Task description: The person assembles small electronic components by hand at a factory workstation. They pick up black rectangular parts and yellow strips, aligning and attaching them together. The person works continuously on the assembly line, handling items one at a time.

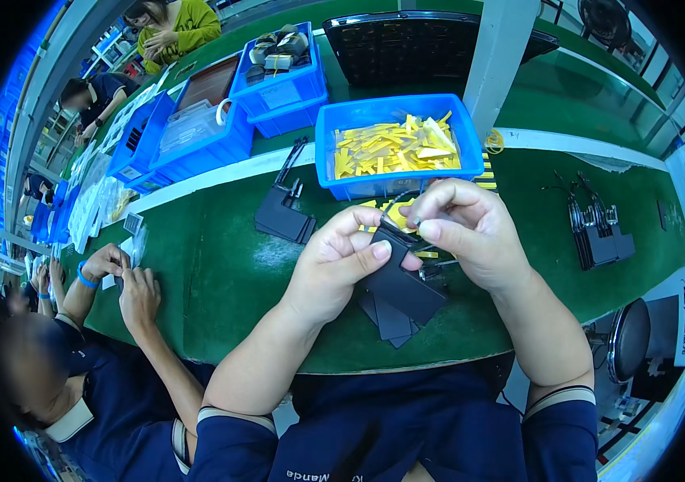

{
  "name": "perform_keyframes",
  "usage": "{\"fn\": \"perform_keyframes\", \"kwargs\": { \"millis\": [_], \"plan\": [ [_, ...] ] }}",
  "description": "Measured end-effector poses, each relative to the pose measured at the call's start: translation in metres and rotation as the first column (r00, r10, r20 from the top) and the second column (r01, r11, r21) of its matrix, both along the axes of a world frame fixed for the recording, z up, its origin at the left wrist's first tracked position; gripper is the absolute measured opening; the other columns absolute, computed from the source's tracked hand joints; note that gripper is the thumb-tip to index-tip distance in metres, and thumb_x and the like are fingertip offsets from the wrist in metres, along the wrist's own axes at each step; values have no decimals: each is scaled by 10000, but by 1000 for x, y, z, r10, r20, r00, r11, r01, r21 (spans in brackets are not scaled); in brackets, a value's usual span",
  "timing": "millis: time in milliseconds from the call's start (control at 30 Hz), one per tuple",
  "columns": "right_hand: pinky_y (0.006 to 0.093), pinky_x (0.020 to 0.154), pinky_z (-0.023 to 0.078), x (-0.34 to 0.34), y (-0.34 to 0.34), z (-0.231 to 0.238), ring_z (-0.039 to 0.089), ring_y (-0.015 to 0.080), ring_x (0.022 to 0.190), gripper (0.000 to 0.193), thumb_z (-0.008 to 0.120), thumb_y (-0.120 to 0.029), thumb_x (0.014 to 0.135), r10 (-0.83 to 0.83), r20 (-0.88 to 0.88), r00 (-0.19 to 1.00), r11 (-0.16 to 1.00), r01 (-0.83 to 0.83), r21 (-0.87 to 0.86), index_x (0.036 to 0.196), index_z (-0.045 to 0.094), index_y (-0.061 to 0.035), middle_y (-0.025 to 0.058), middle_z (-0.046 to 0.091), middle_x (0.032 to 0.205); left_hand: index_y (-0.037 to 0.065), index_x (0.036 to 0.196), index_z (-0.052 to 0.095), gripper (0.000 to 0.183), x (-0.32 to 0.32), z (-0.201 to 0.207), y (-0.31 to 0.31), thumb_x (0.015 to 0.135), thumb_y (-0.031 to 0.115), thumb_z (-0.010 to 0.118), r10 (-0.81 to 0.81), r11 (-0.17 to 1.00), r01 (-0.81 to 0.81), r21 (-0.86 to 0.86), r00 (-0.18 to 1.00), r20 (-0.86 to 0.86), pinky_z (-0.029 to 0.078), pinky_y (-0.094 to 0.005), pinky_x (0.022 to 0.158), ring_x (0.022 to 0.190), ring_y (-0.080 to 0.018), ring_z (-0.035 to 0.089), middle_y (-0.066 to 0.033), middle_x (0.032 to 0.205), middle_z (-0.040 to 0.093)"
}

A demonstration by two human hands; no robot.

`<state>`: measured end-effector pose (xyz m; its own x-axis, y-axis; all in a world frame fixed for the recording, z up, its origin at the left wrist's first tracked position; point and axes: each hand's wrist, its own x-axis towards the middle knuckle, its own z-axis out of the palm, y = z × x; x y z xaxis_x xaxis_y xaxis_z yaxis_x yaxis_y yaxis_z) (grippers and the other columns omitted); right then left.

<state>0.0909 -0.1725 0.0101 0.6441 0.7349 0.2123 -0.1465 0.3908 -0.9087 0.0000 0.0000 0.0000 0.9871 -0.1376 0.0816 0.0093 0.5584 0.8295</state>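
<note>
My left hand [338, 251] grips a flat black L-shaped part [408, 287] near its upper end, thumb on top. A thin black cable [394, 202] arcs up from that end toward my right hand [471, 233]. Right thumb and forefinger pinch together on the cable, just above the part. More flat black pieces [390, 321] lie on the table below the held part. Behind my hands, a few yellow strips [398, 215] are partly hidden by my fingers.
Beyond my hands stands a blue bin [398, 186] of yellow strips. Black L-shaped parts with cables lie left [284, 215] and right [606, 245] on the green table [230, 297]. Blue crates [278, 92] stand back left. A co-worker's hands [137, 293] work at my left.
</note>
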Motion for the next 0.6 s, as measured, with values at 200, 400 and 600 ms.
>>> {"fn": "perform_keyframes", "kwargs": {
  "millis": [200,400,600],
  "plan": [
    [234,730,467,2,0,5,582,124,796,198,665,-54,813,-13,132,991,1000,12,8,994,654,26,58,595,874,43,1088,483,219,1,2,2,886,74,565,-34,997,32,-66,999,-28,538,-328,781,898,-209,648,-127,998,624],
    [237,735,467,1,1,-1,585,122,808,152,686,-55,791,-156,219,963,982,176,-75,931,688,5,58,616,872,60,1057,488,203,2,5,-2,873,60,571,67,998,-67,-2,997,-50,537,-334,762,859,-231,659,-144,884,649],
    [243,749,466,-1,5,1,588,131,821,163,658,-56,809,-320,338,885,920,375,-111,960,683,-1,70,630,893,37,1073,488,219,7,-1,10,874,68,572,156,976,-158,149,987,28,523,-323,772,847,-213,651,-127,912,642]
  ]
}}
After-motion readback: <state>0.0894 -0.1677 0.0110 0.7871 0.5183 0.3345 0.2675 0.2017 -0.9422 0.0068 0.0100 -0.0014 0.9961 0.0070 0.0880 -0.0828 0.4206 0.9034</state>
